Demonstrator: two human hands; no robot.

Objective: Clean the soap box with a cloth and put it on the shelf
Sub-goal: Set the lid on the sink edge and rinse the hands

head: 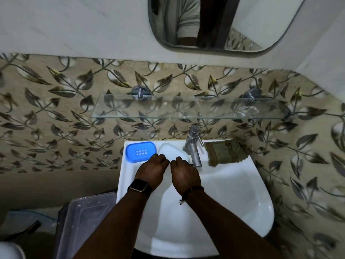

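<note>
stage: early | blue soap box (141, 151) on sink (233, 193) rim, left of tap (194, 146), unwiped | both hands (169, 172), fingers curled on translucent lid (172, 152) beside it | cloth (226, 153) right of tap, untouched | glass shelf (186, 109) above tap, no soap box on it | left: wipe, shelve

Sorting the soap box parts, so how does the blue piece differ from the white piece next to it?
The blue piece is bright blue with drain holes; the white piece is plain and pale. The blue piece lies untouched, while both hands' fingers rest on the white piece. Both sit on the sink's back ledge.
</note>
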